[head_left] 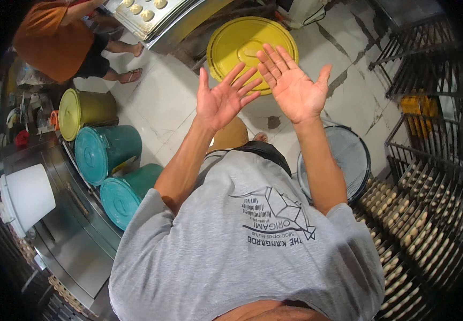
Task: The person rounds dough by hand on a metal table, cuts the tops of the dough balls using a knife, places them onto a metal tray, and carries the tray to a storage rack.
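Left hand point(219, 104) and right hand point(299, 96) spread, palms up, yellow lid point(239, 40) beyond

far yellow lid point(238, 44): smooth plastic | left teal bins point(108, 151): glossy plastic | left counter point(76, 238): smooth, shiny metal | floor point(156, 101): tile gleams | near shirt point(242, 267): matt cloth | far-right rack point(424, 75): metal

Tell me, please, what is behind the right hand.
Behind the right hand, the yellow lid and tiled floor show in part. What the hand covers cannot be seen.
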Demonstrator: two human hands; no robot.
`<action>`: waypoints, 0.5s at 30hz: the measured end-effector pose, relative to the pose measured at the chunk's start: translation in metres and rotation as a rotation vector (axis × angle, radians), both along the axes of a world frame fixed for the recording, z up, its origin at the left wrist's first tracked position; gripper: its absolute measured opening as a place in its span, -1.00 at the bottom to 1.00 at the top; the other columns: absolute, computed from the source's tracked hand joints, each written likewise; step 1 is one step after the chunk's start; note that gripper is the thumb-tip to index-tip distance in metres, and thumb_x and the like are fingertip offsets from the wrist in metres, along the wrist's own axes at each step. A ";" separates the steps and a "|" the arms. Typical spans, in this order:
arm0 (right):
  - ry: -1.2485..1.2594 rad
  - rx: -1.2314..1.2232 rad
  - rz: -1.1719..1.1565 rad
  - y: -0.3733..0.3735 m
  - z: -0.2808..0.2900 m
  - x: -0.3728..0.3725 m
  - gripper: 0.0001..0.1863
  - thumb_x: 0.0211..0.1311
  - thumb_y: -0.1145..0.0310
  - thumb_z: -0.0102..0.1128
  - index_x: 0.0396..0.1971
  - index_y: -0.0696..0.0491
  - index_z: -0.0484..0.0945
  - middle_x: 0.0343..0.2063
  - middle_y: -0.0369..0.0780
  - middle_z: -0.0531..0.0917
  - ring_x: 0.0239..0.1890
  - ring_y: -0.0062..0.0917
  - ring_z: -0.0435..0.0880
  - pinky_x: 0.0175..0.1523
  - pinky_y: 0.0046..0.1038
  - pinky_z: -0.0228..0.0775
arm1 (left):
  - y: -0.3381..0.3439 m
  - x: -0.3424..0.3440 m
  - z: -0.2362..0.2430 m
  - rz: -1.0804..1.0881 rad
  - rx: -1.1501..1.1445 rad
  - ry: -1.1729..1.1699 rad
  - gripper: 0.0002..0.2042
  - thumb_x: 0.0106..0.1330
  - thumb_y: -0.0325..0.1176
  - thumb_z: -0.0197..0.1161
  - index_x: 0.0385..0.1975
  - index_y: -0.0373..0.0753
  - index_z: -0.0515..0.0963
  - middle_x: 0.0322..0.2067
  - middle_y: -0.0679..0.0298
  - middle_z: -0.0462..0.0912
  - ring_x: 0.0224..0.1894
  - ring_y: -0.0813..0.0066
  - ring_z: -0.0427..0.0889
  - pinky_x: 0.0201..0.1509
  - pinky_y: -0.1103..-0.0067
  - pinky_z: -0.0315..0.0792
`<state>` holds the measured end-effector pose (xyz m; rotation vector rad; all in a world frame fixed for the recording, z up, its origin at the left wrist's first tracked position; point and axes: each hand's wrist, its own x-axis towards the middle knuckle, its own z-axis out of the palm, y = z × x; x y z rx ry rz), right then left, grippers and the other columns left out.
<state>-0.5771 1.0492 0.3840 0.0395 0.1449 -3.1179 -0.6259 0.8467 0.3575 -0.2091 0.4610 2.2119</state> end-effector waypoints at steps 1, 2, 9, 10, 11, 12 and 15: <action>-0.002 -0.003 0.011 0.009 0.001 -0.007 0.30 0.28 -0.66 -0.43 0.57 0.27 -0.21 0.56 0.17 -0.01 0.57 0.09 0.07 0.64 -0.01 -0.04 | 0.023 -0.013 0.006 0.013 0.055 0.000 -0.01 0.45 0.53 -0.42 0.57 -0.26 0.10 0.48 -0.03 0.27 0.47 0.04 0.32 0.54 0.10 0.19; -0.003 -0.005 0.021 0.020 0.001 -0.015 0.30 0.28 -0.66 -0.44 0.57 0.27 -0.20 0.56 0.18 0.00 0.57 0.08 0.07 0.64 -0.02 -0.05 | 0.043 -0.027 0.002 -0.010 0.178 0.029 -0.01 0.44 0.53 -0.43 0.57 -0.26 0.10 0.46 -0.03 0.29 0.45 0.03 0.33 0.55 0.09 0.17; -0.058 0.853 -0.231 0.080 0.037 -0.058 0.18 0.37 -0.58 -0.41 0.52 0.28 0.08 0.52 0.07 0.20 0.57 -0.06 0.15 0.64 -0.09 -0.10 | 0.148 -0.099 0.001 -0.070 0.428 -0.010 -0.01 0.44 0.53 -0.48 0.55 -0.26 0.14 0.39 0.01 0.39 0.40 0.03 0.37 0.58 0.08 0.11; 0.051 1.285 -0.268 0.085 0.033 -0.059 0.14 0.40 -0.55 -0.38 0.51 0.26 0.13 0.51 0.04 0.25 0.56 -0.11 0.17 0.64 -0.09 -0.11 | 0.168 -0.105 0.006 -0.047 0.342 -0.023 -0.01 0.45 0.53 -0.48 0.55 -0.25 0.14 0.40 0.01 0.38 0.41 0.02 0.37 0.58 0.07 0.11; 0.173 1.716 -0.300 0.093 0.025 -0.064 0.10 0.42 -0.52 -0.35 0.50 0.24 0.19 0.49 0.01 0.30 0.56 -0.16 0.20 0.63 -0.10 -0.12 | 0.189 -0.111 0.010 -0.020 0.256 -0.034 -0.01 0.45 0.53 -0.48 0.55 -0.25 0.14 0.42 0.00 0.37 0.42 0.01 0.36 0.58 0.06 0.11; 0.276 1.941 -0.325 0.107 0.003 -0.076 0.05 0.43 -0.47 -0.28 0.49 0.22 0.22 0.47 -0.03 0.34 0.55 -0.21 0.23 0.63 -0.11 -0.11 | 0.211 -0.109 0.001 -0.023 0.132 -0.026 -0.03 0.45 0.52 -0.49 0.55 -0.23 0.15 0.42 -0.01 0.37 0.42 0.01 0.37 0.56 0.08 0.15; 0.271 2.450 -0.332 0.186 -0.061 -0.116 -0.19 0.46 -0.30 -0.04 0.37 0.12 0.44 0.28 -0.12 0.59 0.38 -0.24 0.47 0.51 -0.18 0.15 | 0.252 -0.100 -0.003 -0.099 -0.181 0.046 -0.09 0.49 0.47 -0.44 0.55 -0.20 0.17 0.43 0.00 0.37 0.42 0.02 0.41 0.54 0.11 0.20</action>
